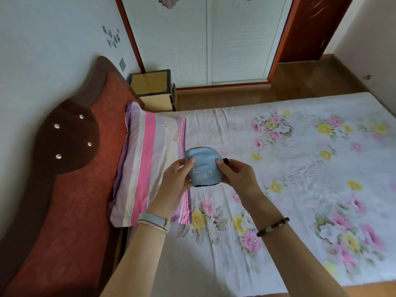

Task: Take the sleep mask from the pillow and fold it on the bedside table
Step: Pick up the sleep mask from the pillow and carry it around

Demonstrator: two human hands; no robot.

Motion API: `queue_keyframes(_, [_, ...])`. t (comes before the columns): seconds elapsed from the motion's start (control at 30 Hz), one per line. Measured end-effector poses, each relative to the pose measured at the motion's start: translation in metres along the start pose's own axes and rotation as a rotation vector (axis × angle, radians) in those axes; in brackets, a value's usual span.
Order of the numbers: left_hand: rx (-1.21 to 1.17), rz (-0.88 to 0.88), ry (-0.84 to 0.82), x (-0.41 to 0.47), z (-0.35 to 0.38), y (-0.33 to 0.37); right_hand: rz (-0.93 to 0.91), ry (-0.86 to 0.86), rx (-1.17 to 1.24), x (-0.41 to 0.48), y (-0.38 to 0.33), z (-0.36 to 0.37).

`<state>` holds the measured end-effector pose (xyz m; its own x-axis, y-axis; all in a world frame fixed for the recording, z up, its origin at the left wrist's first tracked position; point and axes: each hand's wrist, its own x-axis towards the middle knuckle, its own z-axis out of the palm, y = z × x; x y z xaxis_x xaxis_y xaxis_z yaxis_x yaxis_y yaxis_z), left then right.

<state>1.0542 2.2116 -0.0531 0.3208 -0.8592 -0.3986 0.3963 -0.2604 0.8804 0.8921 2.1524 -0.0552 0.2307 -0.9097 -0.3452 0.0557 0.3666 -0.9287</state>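
Note:
The light blue sleep mask [202,166] with white lettering and a dark edge is held in the air above the bed, just right of the striped pink pillow [147,163]. It looks doubled over into a rounded shape. My left hand [174,183] grips its left side, thumb on top. My right hand [234,174] grips its right side near a small black strap piece. The yellow-topped bedside table [150,83] stands far off beyond the pillow, against the wall.
The bed is covered by a floral sheet [300,157]. A red and brown padded headboard [70,168] runs along the left. White wardrobe doors [214,39] and wooden floor [310,82] lie beyond the bed.

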Motion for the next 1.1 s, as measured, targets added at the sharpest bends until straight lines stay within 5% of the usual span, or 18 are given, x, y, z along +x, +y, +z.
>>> queue_keyframes(0.5, [0.150, -0.100, -0.452, -0.031, 0.063, -0.013, -0.123, 0.420, 0.276, -0.118, 0.011, -0.051])
queue_keyframes(1.1, [0.379, -0.321, -1.067, -0.175, 0.281, -0.134, -0.259, 1.046, 0.448, -0.310, 0.052, -0.238])
